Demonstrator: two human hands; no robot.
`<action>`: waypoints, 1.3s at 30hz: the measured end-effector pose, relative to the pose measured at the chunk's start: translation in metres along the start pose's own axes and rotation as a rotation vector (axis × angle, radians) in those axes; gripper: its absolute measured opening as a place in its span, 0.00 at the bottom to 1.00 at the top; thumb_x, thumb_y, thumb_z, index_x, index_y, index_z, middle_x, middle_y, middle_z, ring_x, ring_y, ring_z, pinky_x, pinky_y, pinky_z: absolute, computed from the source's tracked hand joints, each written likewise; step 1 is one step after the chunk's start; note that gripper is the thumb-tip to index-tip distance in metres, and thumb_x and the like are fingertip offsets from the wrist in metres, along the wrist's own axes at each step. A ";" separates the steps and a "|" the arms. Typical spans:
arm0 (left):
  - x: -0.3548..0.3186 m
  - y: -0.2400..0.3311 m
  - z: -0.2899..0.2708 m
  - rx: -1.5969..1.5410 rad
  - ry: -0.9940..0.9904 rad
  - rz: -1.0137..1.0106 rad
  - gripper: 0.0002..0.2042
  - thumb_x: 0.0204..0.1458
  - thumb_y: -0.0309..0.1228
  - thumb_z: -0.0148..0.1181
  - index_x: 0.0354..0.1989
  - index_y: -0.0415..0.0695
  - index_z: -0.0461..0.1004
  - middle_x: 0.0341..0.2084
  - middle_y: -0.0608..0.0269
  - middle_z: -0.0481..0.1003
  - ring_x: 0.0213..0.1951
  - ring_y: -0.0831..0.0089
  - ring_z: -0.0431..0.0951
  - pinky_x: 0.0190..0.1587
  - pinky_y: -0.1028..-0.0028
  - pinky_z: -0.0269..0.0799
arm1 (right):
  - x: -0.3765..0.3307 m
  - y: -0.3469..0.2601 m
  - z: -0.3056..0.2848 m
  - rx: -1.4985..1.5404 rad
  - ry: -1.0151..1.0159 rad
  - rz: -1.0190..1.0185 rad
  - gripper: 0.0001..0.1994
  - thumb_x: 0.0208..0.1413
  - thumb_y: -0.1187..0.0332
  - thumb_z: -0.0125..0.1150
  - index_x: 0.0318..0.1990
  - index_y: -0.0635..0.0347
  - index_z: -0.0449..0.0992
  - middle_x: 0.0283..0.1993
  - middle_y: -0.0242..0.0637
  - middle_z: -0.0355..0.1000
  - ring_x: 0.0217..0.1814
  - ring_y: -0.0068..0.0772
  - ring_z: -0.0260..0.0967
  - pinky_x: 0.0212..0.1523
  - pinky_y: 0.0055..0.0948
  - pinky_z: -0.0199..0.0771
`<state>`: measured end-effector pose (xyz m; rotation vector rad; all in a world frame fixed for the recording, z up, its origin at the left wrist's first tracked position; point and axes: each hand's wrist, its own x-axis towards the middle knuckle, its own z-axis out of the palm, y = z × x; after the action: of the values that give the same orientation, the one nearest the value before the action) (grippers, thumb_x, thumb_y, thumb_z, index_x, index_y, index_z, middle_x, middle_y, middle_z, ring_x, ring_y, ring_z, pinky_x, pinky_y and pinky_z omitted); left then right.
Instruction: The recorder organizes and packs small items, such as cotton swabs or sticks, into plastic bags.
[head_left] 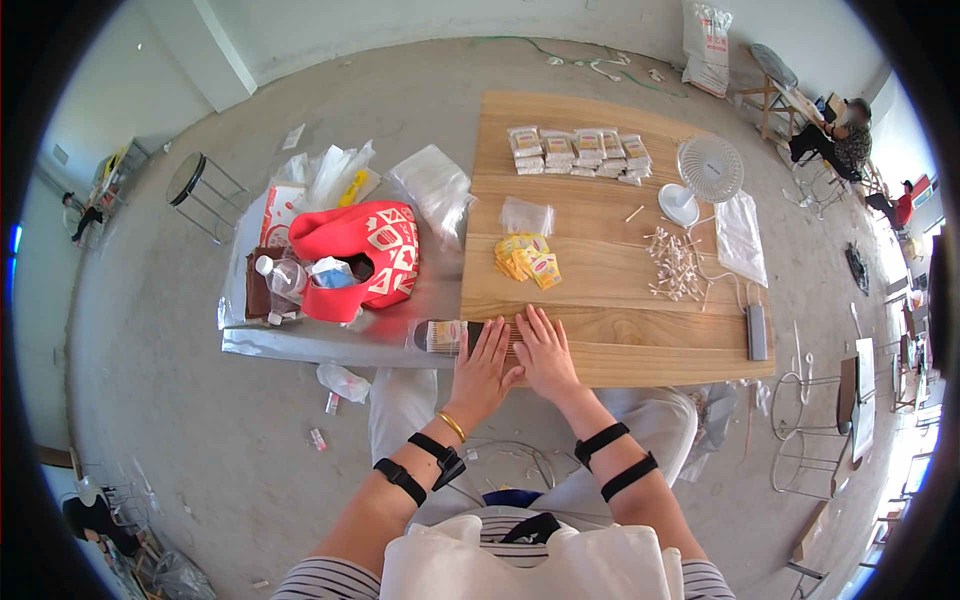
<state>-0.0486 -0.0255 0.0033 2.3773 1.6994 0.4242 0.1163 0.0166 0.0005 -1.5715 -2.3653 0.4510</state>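
Wooden table and metal side surface

Wooden table [600,350] carries a row of packed sachets [578,150], clear bag [526,214], yellow packets [528,258], loose cotton swabs [675,265], small fan [708,170], power bank [757,331]. Adjoining metal surface [330,345] bears a red bag [360,250], bottle [282,275].

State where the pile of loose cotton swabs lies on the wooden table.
In the head view the pile of loose cotton swabs lies on the right half of the wooden table, just below the small white fan and right of the yellow packets.
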 end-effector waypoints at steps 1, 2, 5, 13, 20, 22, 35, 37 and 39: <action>-0.001 0.000 0.001 -0.002 0.000 -0.001 0.38 0.65 0.58 0.36 0.74 0.39 0.50 0.75 0.55 0.48 0.76 0.62 0.44 0.74 0.48 0.34 | 0.005 0.005 -0.002 0.141 0.060 -0.012 0.24 0.63 0.60 0.53 0.66 0.54 0.68 0.73 0.44 0.57 0.77 0.46 0.50 0.74 0.50 0.47; -0.001 0.001 0.002 0.054 -0.013 0.003 0.39 0.65 0.58 0.37 0.74 0.40 0.49 0.75 0.56 0.48 0.76 0.62 0.44 0.74 0.48 0.34 | 0.011 0.008 -0.005 0.140 0.058 -0.011 0.24 0.63 0.60 0.53 0.66 0.54 0.68 0.73 0.44 0.57 0.77 0.46 0.50 0.74 0.50 0.47; -0.002 0.002 0.002 0.105 -0.042 -0.002 0.39 0.65 0.57 0.37 0.75 0.39 0.47 0.75 0.55 0.47 0.76 0.62 0.44 0.75 0.49 0.31 | 0.033 0.010 -0.014 0.327 0.138 0.066 0.10 0.56 0.66 0.61 0.45 0.52 0.81 0.56 0.39 0.71 0.62 0.44 0.65 0.62 0.47 0.62; 0.001 0.006 0.001 0.077 -0.063 -0.018 0.39 0.65 0.56 0.38 0.75 0.40 0.44 0.76 0.57 0.45 0.77 0.63 0.42 0.75 0.49 0.29 | 0.055 0.016 -0.020 0.093 0.080 0.078 0.03 0.49 0.67 0.66 0.30 0.51 0.79 0.42 0.35 0.73 0.51 0.41 0.69 0.52 0.42 0.66; 0.000 0.005 0.004 0.119 -0.047 -0.015 0.41 0.63 0.59 0.39 0.75 0.40 0.45 0.76 0.58 0.46 0.76 0.65 0.44 0.75 0.47 0.31 | 0.021 0.107 -0.062 -0.159 0.329 0.306 0.03 0.51 0.68 0.62 0.33 0.53 0.79 0.44 0.38 0.72 0.51 0.46 0.68 0.50 0.45 0.67; -0.002 0.003 0.004 0.128 -0.052 -0.013 0.41 0.63 0.59 0.40 0.75 0.40 0.45 0.76 0.58 0.46 0.76 0.64 0.44 0.74 0.47 0.32 | 0.008 0.105 -0.068 -0.176 0.369 0.294 0.07 0.51 0.67 0.62 0.38 0.53 0.78 0.46 0.40 0.72 0.51 0.47 0.68 0.50 0.47 0.67; -0.001 -0.003 0.000 0.146 -0.016 0.046 0.36 0.66 0.56 0.33 0.74 0.42 0.50 0.74 0.59 0.51 0.76 0.60 0.45 0.73 0.39 0.30 | -0.015 -0.012 0.004 -0.158 0.034 -0.018 0.39 0.61 0.53 0.54 0.75 0.62 0.48 0.80 0.47 0.38 0.83 0.44 0.31 0.79 0.47 0.30; 0.001 -0.004 -0.002 0.135 -0.017 0.057 0.36 0.66 0.57 0.32 0.74 0.42 0.50 0.74 0.59 0.51 0.76 0.60 0.45 0.72 0.37 0.29 | -0.016 -0.009 0.012 -0.200 0.051 -0.033 0.39 0.62 0.52 0.51 0.75 0.62 0.48 0.80 0.47 0.38 0.83 0.43 0.31 0.79 0.47 0.30; -0.001 -0.009 -0.004 0.110 -0.007 0.068 0.36 0.66 0.57 0.34 0.74 0.41 0.51 0.73 0.59 0.52 0.75 0.56 0.45 0.72 0.37 0.30 | -0.015 -0.014 0.013 -0.192 0.050 -0.029 0.38 0.63 0.49 0.48 0.75 0.61 0.48 0.81 0.46 0.38 0.83 0.43 0.31 0.80 0.47 0.30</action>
<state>-0.0577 -0.0236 0.0039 2.5165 1.6839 0.3409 0.1051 -0.0042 -0.0066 -1.6051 -2.4513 0.1796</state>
